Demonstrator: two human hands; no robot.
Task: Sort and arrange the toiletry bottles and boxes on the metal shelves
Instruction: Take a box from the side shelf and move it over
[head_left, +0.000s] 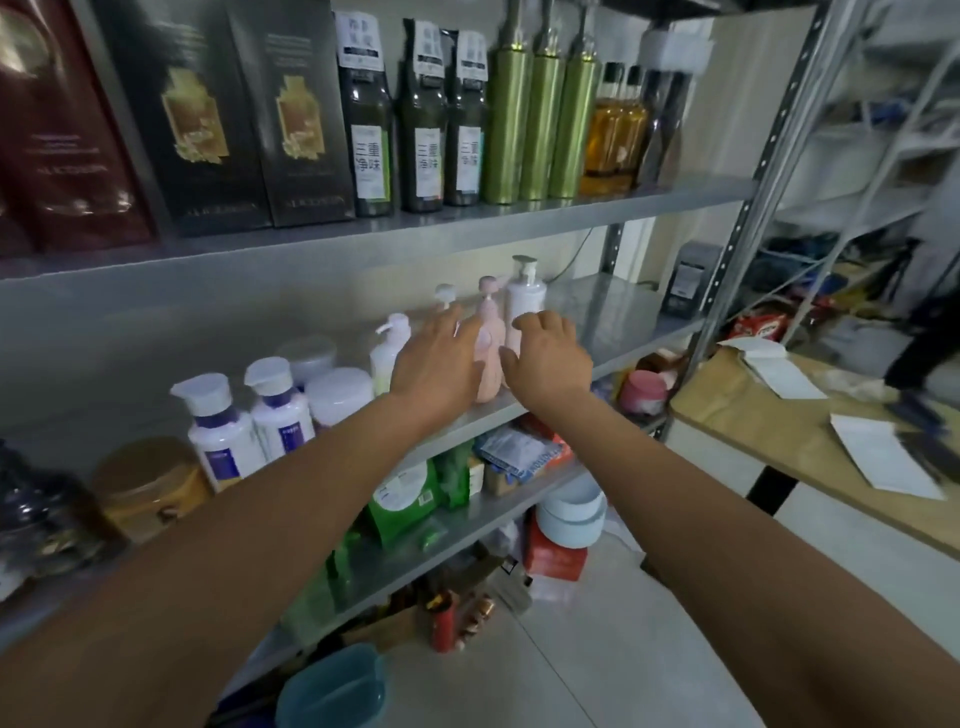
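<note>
Left hand (436, 358) at 9 o'clock of pink bottle (488, 384) (thumb touching it), right hand (550, 361) at 3; both loose-fingered, gripping nothing.

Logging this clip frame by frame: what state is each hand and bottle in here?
left hand, fingers straight, open
right hand, fingers loosely curled, holding nothing
pink pump bottle, upright between them
white pump bottle, upright behind
green bottles, upright in a row
</note>
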